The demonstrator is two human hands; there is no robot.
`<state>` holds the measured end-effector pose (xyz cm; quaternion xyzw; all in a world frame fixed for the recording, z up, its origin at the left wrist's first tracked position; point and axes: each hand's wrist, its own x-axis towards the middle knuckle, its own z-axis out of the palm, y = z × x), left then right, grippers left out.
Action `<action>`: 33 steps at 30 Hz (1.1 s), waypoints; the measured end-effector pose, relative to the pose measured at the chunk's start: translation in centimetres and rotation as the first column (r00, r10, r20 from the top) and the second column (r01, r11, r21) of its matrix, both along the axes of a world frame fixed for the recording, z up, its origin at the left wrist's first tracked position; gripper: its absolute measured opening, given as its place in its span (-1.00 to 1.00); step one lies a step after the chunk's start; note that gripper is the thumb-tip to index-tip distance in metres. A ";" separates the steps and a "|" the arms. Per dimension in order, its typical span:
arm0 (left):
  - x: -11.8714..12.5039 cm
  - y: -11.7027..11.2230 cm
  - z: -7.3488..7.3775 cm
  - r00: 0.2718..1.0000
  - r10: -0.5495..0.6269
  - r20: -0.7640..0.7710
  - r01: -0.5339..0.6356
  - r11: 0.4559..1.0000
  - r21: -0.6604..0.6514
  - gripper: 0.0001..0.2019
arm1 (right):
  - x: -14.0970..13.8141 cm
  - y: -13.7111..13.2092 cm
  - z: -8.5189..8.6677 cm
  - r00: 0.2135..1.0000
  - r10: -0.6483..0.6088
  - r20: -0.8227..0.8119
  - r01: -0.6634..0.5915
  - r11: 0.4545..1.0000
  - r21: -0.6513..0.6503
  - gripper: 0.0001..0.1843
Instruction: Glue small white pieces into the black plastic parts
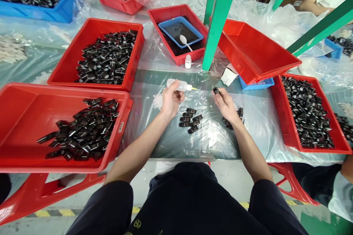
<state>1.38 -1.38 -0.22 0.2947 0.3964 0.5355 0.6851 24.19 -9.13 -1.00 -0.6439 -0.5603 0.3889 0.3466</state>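
Observation:
My left hand (170, 99) is closed around a small clear squeeze bottle (178, 85) whose yellow nozzle points right. My right hand (224, 102) pinches one small black part (216, 90) at its fingertips, held a short way from the nozzle tip. Between my hands several black parts (191, 119) lie in a loose cluster on the plastic-covered table (176, 136). A second small pile of black parts (239, 114) sits under my right wrist.
Red trays of black parts stand at the left (16, 117), upper left (68, 62) and right (284, 117). An empty tilted red tray (256, 51) rests behind a green post (217, 18). A red tray (165, 14) holds a blue dish with a white spoon (185, 41). Another person's arm (311, 5) shows top right.

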 end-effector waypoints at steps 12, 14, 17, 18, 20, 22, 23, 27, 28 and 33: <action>0.1 -0.4 -0.2 0.997 -0.060 -0.058 0.063 0.997 0.043 -0.53 | -1.2 -0.6 -0.3 0.967 0.144 -0.211 -0.098 0.971 0.217 -0.26; 0.1 -0.5 -0.3 0.996 -0.064 -0.065 0.068 0.996 0.059 -0.52 | -1.1 -0.5 -0.7 0.963 0.170 -0.209 -0.114 0.960 0.256 -0.29; 0.2 -0.4 -0.5 0.996 -0.065 -0.061 0.070 0.994 0.088 -0.52 | -0.9 -0.5 -1.0 0.965 0.182 -0.187 -0.123 0.950 0.289 -0.32; 0.2 -0.4 -0.5 0.996 -0.064 -0.059 0.069 0.993 0.097 -0.51 | -0.9 -0.5 -1.0 0.967 0.182 -0.180 -0.124 0.948 0.294 -0.32; 0.2 -0.4 -0.6 0.996 -0.062 -0.061 0.068 0.992 0.107 -0.51 | -0.9 -0.5 -1.0 0.968 0.184 -0.169 -0.127 0.946 0.299 -0.31; 0.2 -0.4 -0.6 0.995 -0.064 -0.074 0.071 0.992 0.107 -0.51 | -0.9 -0.5 -1.1 0.970 0.186 -0.158 -0.133 0.945 0.299 -0.30; 0.2 -0.4 -0.7 0.994 -0.065 -0.082 0.074 0.992 0.106 -0.51 | -0.9 -0.5 -1.1 0.970 0.187 -0.152 -0.136 0.945 0.298 -0.30; 0.2 -0.4 -0.7 0.991 -0.064 -0.115 0.078 0.990 0.115 -0.51 | -0.8 -0.5 -1.2 0.972 0.190 -0.137 -0.143 0.945 0.294 -0.30; 0.2 -0.4 -0.7 0.991 -0.061 -0.122 0.076 0.990 0.122 -0.50 | -0.8 -0.6 -1.3 0.973 0.188 -0.135 -0.142 0.945 0.294 -0.30; 0.2 -0.6 -0.6 0.986 -0.050 -0.161 0.076 0.985 0.157 -0.49 | -0.6 -0.7 -1.1 0.978 0.173 -0.114 -0.137 0.953 0.272 -0.34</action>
